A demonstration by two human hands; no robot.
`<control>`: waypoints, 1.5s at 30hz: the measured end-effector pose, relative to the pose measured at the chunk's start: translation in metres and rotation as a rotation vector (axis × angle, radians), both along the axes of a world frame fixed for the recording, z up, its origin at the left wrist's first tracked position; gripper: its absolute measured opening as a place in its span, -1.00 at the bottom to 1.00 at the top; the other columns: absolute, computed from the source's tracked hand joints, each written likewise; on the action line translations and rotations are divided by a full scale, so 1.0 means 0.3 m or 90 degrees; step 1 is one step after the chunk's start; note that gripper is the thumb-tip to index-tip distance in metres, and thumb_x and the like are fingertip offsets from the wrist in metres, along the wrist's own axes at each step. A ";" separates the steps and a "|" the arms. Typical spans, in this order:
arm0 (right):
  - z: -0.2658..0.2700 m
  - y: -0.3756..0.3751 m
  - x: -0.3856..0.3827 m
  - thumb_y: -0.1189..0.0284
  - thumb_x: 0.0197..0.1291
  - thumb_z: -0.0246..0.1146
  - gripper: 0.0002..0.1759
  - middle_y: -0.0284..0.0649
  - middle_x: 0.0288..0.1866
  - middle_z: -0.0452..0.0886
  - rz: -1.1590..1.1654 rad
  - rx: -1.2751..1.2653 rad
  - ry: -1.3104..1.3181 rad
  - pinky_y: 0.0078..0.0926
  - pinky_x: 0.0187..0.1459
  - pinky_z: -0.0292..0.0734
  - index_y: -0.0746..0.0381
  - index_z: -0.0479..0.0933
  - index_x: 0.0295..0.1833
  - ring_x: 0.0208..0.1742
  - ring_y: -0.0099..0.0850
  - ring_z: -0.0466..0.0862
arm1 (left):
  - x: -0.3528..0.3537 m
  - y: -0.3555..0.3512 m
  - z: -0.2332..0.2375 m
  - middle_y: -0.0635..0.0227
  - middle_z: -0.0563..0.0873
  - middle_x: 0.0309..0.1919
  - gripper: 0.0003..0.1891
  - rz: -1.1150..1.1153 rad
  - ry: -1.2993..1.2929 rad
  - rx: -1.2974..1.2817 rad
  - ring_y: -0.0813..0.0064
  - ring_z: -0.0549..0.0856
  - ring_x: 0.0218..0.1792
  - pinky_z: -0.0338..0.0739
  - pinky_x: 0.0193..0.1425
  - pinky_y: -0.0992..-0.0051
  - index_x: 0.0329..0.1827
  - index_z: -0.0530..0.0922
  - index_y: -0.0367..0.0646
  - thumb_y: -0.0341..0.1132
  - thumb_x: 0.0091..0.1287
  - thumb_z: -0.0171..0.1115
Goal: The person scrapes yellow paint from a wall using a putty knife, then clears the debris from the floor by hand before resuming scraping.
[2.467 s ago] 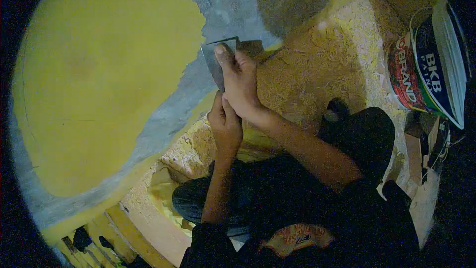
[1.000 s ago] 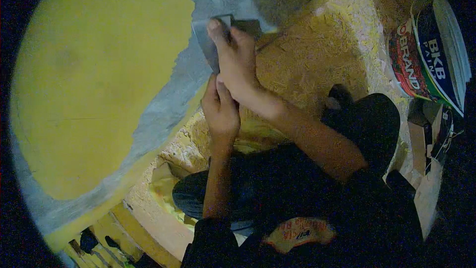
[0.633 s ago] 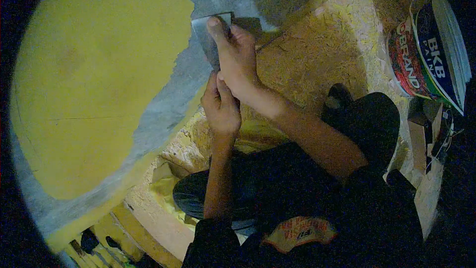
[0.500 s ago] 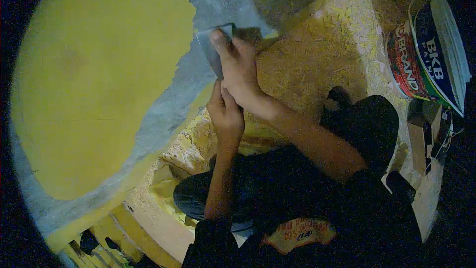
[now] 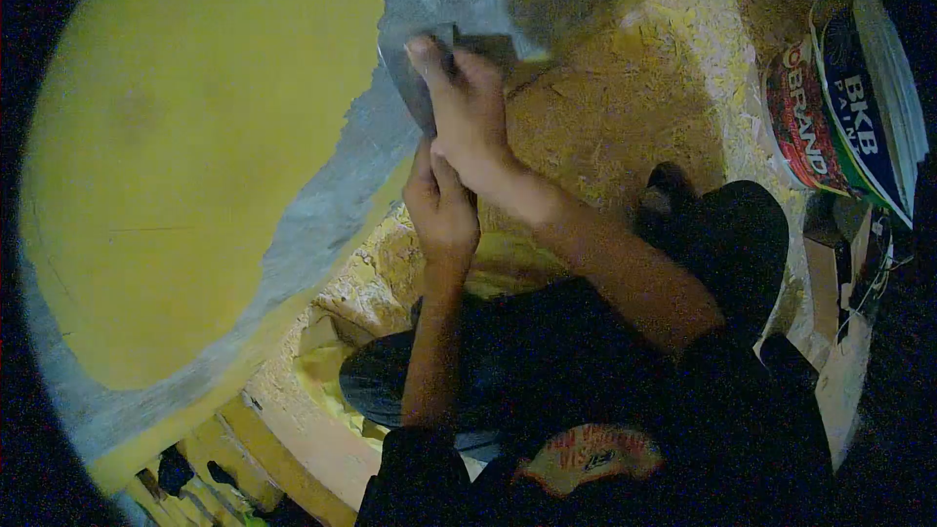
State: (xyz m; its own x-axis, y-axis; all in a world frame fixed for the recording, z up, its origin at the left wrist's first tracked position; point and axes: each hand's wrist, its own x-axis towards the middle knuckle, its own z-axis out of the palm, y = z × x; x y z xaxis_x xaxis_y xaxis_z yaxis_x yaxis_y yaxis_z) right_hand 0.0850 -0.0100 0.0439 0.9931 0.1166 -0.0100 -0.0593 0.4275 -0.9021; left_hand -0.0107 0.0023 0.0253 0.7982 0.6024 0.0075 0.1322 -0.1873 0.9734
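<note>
A wide, flat dark scraper blade (image 5: 408, 78) lies against the grey band beside the yellow painted surface (image 5: 195, 137). My right hand (image 5: 470, 117) is closed on the blade, its thumb along the near face. Just below it, my left hand (image 5: 444, 215) has its fingers wrapped round the lower end of the scraper, which is mostly hidden. Both hands touch each other. Yellow scrapings cover the brown surface (image 5: 595, 107) to the right of my hands.
At the right stands a tilted paint container (image 5: 859, 117) with "BKB PAINT" on it. Below it are a box-like object (image 5: 825, 278) and some thin cords. My dark-clothed legs (image 5: 547, 342) are folded below the hands. Yellow slats (image 5: 234, 449) show at the lower left.
Both hands and the scraper have shifted slightly up in the view, along the edge of the yellow area. The grip looks the same.
</note>
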 end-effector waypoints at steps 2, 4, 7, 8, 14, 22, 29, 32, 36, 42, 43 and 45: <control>0.020 -0.023 0.013 0.20 0.17 0.15 -0.60 -0.19 -0.59 0.47 0.070 0.012 0.066 -0.40 -0.43 0.28 0.33 0.41 -0.52 -0.51 -0.44 0.39 | 0.016 -0.008 0.038 0.40 0.49 -0.56 -0.69 0.005 0.066 -0.040 0.67 0.42 -0.53 0.32 -0.47 0.59 -0.17 0.42 -0.34 -0.24 0.42 -0.21; -0.018 -0.005 0.002 0.20 0.16 0.15 -0.61 -0.21 -0.61 0.46 0.040 0.025 0.012 -0.41 -0.44 0.28 0.33 0.43 -0.51 -0.53 -0.46 0.37 | 0.017 -0.011 -0.007 0.41 0.47 -0.59 -0.69 0.010 0.009 0.006 0.68 0.40 -0.56 0.30 -0.50 0.59 -0.19 0.42 -0.33 -0.24 0.42 -0.21; -0.077 0.034 0.002 0.21 0.16 0.16 -0.63 -0.24 -0.62 0.45 -0.018 -0.003 -0.056 -0.44 -0.46 0.27 0.32 0.46 -0.48 -0.55 -0.50 0.35 | 0.010 -0.006 -0.022 0.43 0.45 -0.64 -0.69 0.015 -0.037 0.065 0.67 0.37 -0.61 0.27 -0.54 0.58 -0.21 0.42 -0.33 -0.25 0.42 -0.22; -0.097 0.044 0.000 0.22 0.16 0.16 -0.64 -0.25 -0.63 0.45 -0.045 -0.040 -0.071 -0.45 -0.47 0.26 0.32 0.47 -0.46 -0.55 -0.51 0.34 | 0.005 -0.003 -0.022 0.44 0.44 -0.65 -0.70 0.012 -0.028 0.081 0.67 0.35 -0.63 0.26 -0.56 0.58 -0.21 0.42 -0.33 -0.26 0.42 -0.22; -0.023 -0.011 -0.003 0.22 0.16 0.15 -0.65 -0.26 -0.62 0.45 0.043 0.001 0.004 -0.45 -0.47 0.25 0.32 0.49 -0.44 -0.54 -0.52 0.34 | 0.007 0.001 -0.023 0.45 0.42 -0.66 -0.70 0.002 -0.013 -0.014 0.73 0.33 -0.63 0.20 -0.59 0.61 -0.23 0.42 -0.32 -0.25 0.42 -0.22; 0.022 -0.039 0.002 0.22 0.16 0.15 -0.64 -0.27 -0.62 0.43 0.055 -0.016 0.037 -0.42 -0.47 0.25 0.31 0.46 -0.47 -0.56 -0.50 0.32 | 0.013 0.009 0.002 0.47 0.43 -0.64 -0.69 -0.021 0.007 -0.006 0.74 0.34 -0.63 0.21 -0.59 0.63 -0.21 0.43 -0.29 -0.22 0.42 -0.21; -0.024 0.023 -0.002 0.15 0.18 0.16 -0.63 -0.49 -0.60 0.39 -0.052 0.076 -0.063 -0.63 -0.51 0.22 0.25 0.47 -0.47 -0.55 -0.67 0.28 | 0.006 0.015 -0.053 0.46 0.48 -0.61 -0.69 0.025 -0.022 0.026 0.67 0.38 -0.62 0.26 -0.58 0.57 -0.28 0.42 -0.30 -0.22 0.42 -0.20; 0.032 -0.039 0.029 0.18 0.19 0.16 -0.66 -0.49 -0.53 0.44 0.085 0.010 0.038 -0.64 -0.44 0.26 0.25 0.50 -0.43 -0.49 -0.68 0.32 | 0.033 0.012 0.030 0.36 0.53 -0.56 -0.69 -0.048 -0.012 0.009 0.61 0.44 -0.55 0.33 -0.50 0.52 -0.21 0.44 -0.32 -0.23 0.42 -0.19; -0.092 0.004 -0.003 0.21 0.16 0.15 -0.66 -0.16 -0.54 0.53 0.016 -0.007 -0.051 -0.36 -0.41 0.34 0.33 0.49 -0.38 -0.49 -0.39 0.47 | 0.001 0.000 -0.060 0.24 0.55 -0.51 -0.67 -0.029 0.018 0.038 0.55 0.48 -0.47 0.38 -0.40 0.48 -0.16 0.43 -0.33 -0.22 0.42 -0.21; -0.173 0.051 -0.058 0.17 0.17 0.14 -0.62 -0.20 -0.55 0.51 0.049 0.029 0.004 -0.38 -0.42 0.33 0.32 0.48 -0.41 -0.48 -0.45 0.45 | -0.035 -0.013 -0.140 0.18 0.55 -0.50 -0.64 0.063 0.060 0.030 0.49 0.50 -0.43 0.39 -0.34 0.46 -0.16 0.42 -0.36 -0.19 0.43 -0.24; -0.156 0.045 -0.050 0.18 0.16 0.15 -0.63 -0.21 -0.55 0.51 0.049 0.022 0.018 -0.39 -0.42 0.33 0.32 0.49 -0.41 -0.49 -0.46 0.45 | -0.030 -0.009 -0.136 0.18 0.55 -0.50 -0.63 0.060 0.052 0.059 0.49 0.50 -0.44 0.39 -0.34 0.46 -0.14 0.42 -0.36 -0.18 0.43 -0.25; -0.125 0.023 -0.026 0.18 0.16 0.15 -0.63 -0.22 -0.56 0.51 0.044 0.011 0.036 -0.41 -0.42 0.33 0.31 0.49 -0.41 -0.50 -0.48 0.45 | -0.016 -0.006 -0.109 0.18 0.56 -0.49 -0.61 0.053 0.048 0.084 0.49 0.50 -0.44 0.39 -0.34 0.45 -0.12 0.42 -0.36 -0.17 0.43 -0.25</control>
